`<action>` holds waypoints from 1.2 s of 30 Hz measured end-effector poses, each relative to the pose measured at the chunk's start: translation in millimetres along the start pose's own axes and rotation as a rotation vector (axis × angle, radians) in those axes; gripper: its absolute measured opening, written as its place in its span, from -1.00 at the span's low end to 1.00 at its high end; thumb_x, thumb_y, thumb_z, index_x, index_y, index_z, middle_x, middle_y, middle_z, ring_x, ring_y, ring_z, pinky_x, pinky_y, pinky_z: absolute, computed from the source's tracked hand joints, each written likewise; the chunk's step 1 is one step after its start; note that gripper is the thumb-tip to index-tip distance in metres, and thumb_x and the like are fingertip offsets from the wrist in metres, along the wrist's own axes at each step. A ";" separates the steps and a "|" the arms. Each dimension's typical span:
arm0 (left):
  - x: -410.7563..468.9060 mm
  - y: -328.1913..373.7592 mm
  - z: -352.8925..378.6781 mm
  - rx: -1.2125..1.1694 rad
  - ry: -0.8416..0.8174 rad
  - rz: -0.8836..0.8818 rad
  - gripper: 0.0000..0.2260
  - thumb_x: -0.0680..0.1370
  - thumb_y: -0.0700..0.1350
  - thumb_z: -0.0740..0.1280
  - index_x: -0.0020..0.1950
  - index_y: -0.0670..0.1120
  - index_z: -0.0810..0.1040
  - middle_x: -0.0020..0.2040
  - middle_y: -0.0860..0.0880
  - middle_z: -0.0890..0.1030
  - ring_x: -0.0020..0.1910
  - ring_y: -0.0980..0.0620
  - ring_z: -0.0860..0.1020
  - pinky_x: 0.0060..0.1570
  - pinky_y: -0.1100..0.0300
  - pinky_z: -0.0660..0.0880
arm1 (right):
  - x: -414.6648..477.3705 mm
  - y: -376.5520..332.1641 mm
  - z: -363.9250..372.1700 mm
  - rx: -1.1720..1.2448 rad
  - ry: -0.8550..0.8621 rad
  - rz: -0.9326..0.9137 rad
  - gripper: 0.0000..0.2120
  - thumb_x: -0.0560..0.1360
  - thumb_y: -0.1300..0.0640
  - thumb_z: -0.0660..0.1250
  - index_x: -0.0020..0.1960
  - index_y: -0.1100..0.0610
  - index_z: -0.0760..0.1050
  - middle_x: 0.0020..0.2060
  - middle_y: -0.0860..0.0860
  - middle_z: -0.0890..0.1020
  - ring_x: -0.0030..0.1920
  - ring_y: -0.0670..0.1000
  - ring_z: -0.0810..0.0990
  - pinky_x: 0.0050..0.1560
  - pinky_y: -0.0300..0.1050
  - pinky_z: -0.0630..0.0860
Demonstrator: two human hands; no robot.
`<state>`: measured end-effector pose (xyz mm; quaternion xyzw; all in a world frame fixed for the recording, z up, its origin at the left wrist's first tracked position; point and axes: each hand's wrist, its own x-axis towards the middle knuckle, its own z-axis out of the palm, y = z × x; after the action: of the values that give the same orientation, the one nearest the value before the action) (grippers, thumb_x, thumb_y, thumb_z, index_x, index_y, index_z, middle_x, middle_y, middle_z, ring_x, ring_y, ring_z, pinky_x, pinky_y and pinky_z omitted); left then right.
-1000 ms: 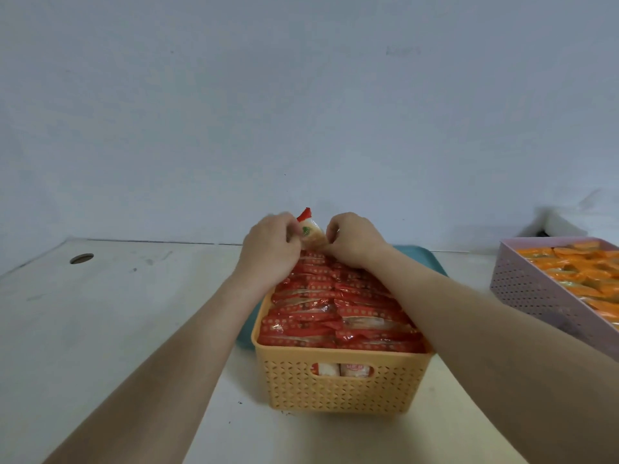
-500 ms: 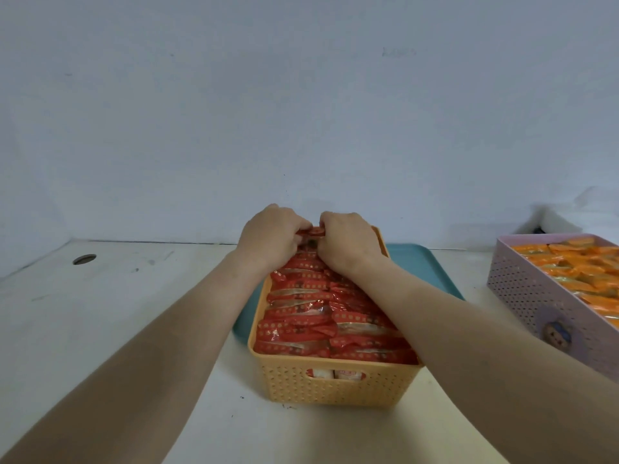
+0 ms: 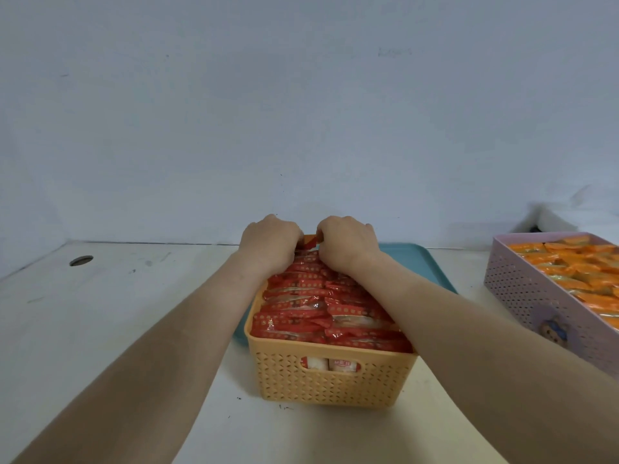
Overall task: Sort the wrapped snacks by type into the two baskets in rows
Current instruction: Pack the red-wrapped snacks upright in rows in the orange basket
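White tabletop (image 3: 110, 329) is occupied by two baskets: one orange plastic basket (image 3: 331, 380) and one lilac perforated basket (image 3: 526, 289). One red-wrapped snack (image 3: 310, 243) is pinched by the curled fingers of left hand (image 3: 269, 241) and right hand (image 3: 345, 241).

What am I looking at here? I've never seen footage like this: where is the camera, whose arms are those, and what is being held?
The camera sits on a person's head, looking forward and down, so the two bare arms are that person's own. There is no machine. The left hand and right hand together pinch one red packet at the far end of a yellow basket, which is packed with rows of red snacks. The basket stands on a pale table, partly over a teal tray. At the right, a pink basket holds orange snacks.
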<state>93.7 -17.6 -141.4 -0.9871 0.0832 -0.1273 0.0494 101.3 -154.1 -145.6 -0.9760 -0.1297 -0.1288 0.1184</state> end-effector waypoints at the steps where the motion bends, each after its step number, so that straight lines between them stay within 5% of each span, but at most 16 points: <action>1: 2.2 -1.6 0.9 0.002 -0.055 0.012 -0.65 0.55 -0.24 0.14 0.17 0.06 0.61 0.04 -0.06 0.55 0.16 -0.12 0.43 -0.09 0.03 0.32 | 1.1 0.5 0.5 0.046 0.002 0.014 -0.74 0.45 0.21 0.20 0.07 0.07 0.57 0.04 0.04 0.63 0.08 0.13 0.56 0.12 0.04 0.36; 4: 2.1 -9.7 2.8 -0.187 -0.261 -0.003 -0.63 0.59 -0.12 0.08 0.32 0.11 0.50 0.20 -0.07 0.52 0.30 -0.14 0.38 0.16 -0.10 0.38 | 4.2 3.3 -8.1 0.278 0.030 0.080 -0.69 0.43 0.21 0.20 0.10 0.04 0.59 0.09 0.01 0.64 0.13 0.09 0.57 0.19 0.01 0.46; 7: -26.0 -12.8 -9.9 -0.573 -0.152 -0.094 -0.64 0.63 -0.04 0.14 0.43 0.03 0.40 0.39 -0.01 0.46 0.40 -0.07 0.38 0.34 0.02 0.32 | 0.7 9.3 -37.2 0.596 0.041 0.131 -0.70 0.46 0.22 0.24 0.14 0.08 0.60 0.01 0.02 0.65 -0.05 -0.01 0.61 -0.04 -0.20 0.50; 10: -71.1 -8.6 -30.8 -1.035 -0.012 -0.263 -0.61 0.62 0.07 0.21 0.45 0.07 0.38 0.40 0.08 0.43 0.25 0.15 0.44 0.21 0.16 0.36 | -18.1 23.0 -74.0 0.664 -0.073 0.161 -0.67 0.52 0.15 0.29 0.28 0.09 0.52 -0.09 -0.04 0.57 -0.24 -0.12 0.49 -0.27 -0.27 0.40; 13: -120.5 -2.0 -43.2 -1.292 -0.123 -0.245 -0.60 0.54 0.23 0.23 0.34 0.15 0.40 0.14 0.22 0.59 -0.03 0.33 0.58 0.02 0.26 0.51 | -46.9 40.9 -93.2 0.472 -0.246 0.238 -0.48 0.56 -0.05 0.27 0.47 0.08 0.29 0.26 0.02 0.47 0.06 0.00 0.48 0.00 -0.03 0.57; 16: -157.3 1.8 -36.6 -1.435 -0.258 -0.120 -0.30 0.27 0.42 0.38 0.34 0.23 0.34 0.12 0.23 0.65 0.08 0.22 0.63 0.02 0.21 0.54 | -80.7 52.1 -95.3 0.388 -0.462 0.338 -0.38 0.56 -0.19 0.21 0.46 0.16 0.21 0.13 0.13 0.54 0.01 0.09 0.61 -0.03 0.04 0.63; 18: -171.9 1.9 -25.3 -1.498 -0.247 -0.110 -0.11 0.11 0.38 0.52 0.38 0.26 0.28 0.16 0.29 0.61 0.16 0.21 0.59 0.04 0.17 0.56 | -100.1 54.5 -88.2 0.443 -0.624 0.357 -0.43 0.57 -0.21 0.17 0.36 0.21 0.35 -0.02 0.17 0.65 -0.10 0.12 0.69 -0.12 -0.01 0.66; 20: -177.6 5.1 -15.2 -1.482 -0.175 -0.123 -0.12 0.13 0.21 0.62 0.37 0.23 0.30 0.16 0.28 0.61 0.17 0.19 0.59 0.03 0.23 0.57 | -114.4 52.9 -75.9 0.566 -0.675 0.322 -0.53 0.60 -0.15 0.15 0.19 0.23 0.52 -0.10 0.17 0.70 -0.16 0.12 0.71 -0.16 -0.04 0.67; 26: -160.8 9.3 -5.7 -1.303 0.111 -0.294 -0.53 0.34 -0.22 0.58 0.14 0.12 0.53 -0.01 0.08 0.67 -0.06 0.13 0.64 -0.15 0.24 0.59 | -115.2 40.7 -44.6 0.773 -0.215 0.290 -0.69 0.58 0.15 0.14 -0.02 0.35 0.57 -0.19 0.21 0.70 -0.19 0.17 0.71 -0.13 0.04 0.67; 30: -135.3 -3.5 -0.2 -1.292 0.212 -0.371 -0.59 0.37 -0.28 0.54 0.07 0.12 0.56 0.03 0.00 0.62 -0.02 0.01 0.61 -0.14 0.09 0.61 | -96.8 28.4 -30.5 0.856 -0.111 0.290 -0.71 0.54 0.16 0.13 -0.12 0.31 0.54 -0.28 0.15 0.63 -0.24 0.11 0.61 -0.10 0.04 0.62; 33: -124.1 -11.3 17.3 -1.265 0.269 -0.408 -0.57 0.37 -0.31 0.54 0.10 0.10 0.57 0.06 0.04 0.62 0.04 0.02 0.60 -0.09 0.07 0.61 | -87.2 16.5 -15.1 0.838 -0.090 0.257 -0.70 0.55 0.16 0.11 -0.06 0.33 0.55 -0.13 0.23 0.67 -0.09 0.19 0.62 0.04 0.18 0.56; 36: -123.2 -15.9 37.8 -1.212 0.303 -0.376 -0.51 0.43 -0.31 0.49 0.20 0.16 0.50 0.13 0.07 0.59 0.11 0.05 0.58 -0.05 0.20 0.57 | -84.3 8.9 2.8 0.835 -0.076 0.212 -0.70 0.60 0.13 0.08 -0.02 0.21 0.55 -0.10 0.14 0.66 -0.02 0.16 0.62 0.07 0.22 0.56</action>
<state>-11.6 22.6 -205.8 -0.8087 -0.0277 -0.2022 -0.5516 25.8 -180.5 -173.7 -0.8564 -0.0741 -0.0163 0.5106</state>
